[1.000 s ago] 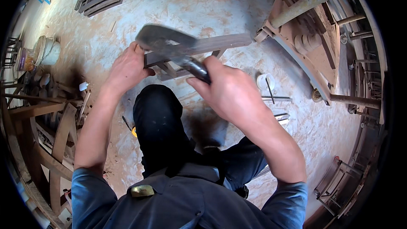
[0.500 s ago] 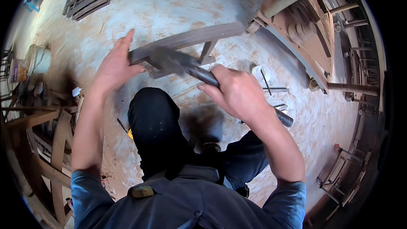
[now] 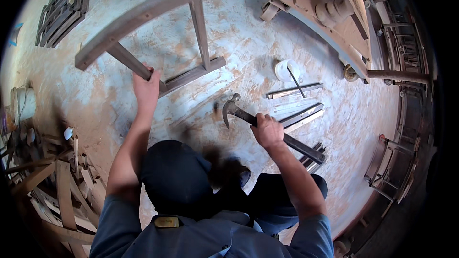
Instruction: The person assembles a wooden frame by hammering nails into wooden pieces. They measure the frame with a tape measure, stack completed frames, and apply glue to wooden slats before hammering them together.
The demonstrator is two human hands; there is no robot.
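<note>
A dark wooden frame point(image 3: 143, 17), with two long rails joined by two crosspieces, is held tilted in front of me. My left hand point(image 3: 146, 87) is closed around its left crosspiece point(image 3: 127, 60), close to the lower rail point(image 3: 191, 75). In my right hand point(image 3: 268, 130) is a claw hammer point(image 3: 245, 116), gripped partway along its dark handle. The hammer's head points left, apart from the frame, and the handle's end sticks out toward the lower right.
A white round container point(image 3: 280, 71) with a dark stick leaning on it stands beyond several wooden strips point(image 3: 302, 116). A wheeled wooden cart point(image 3: 351, 50) is at the upper right. Stacked dark frames point(image 3: 57, 28) lie far left; scrap wood point(image 3: 64, 188) is piled nearer.
My left hand, spread at the frame's end before, now grips a crosspiece. The frame has turned and come up higher in view. The hammer has moved off the frame, down toward the right.
</note>
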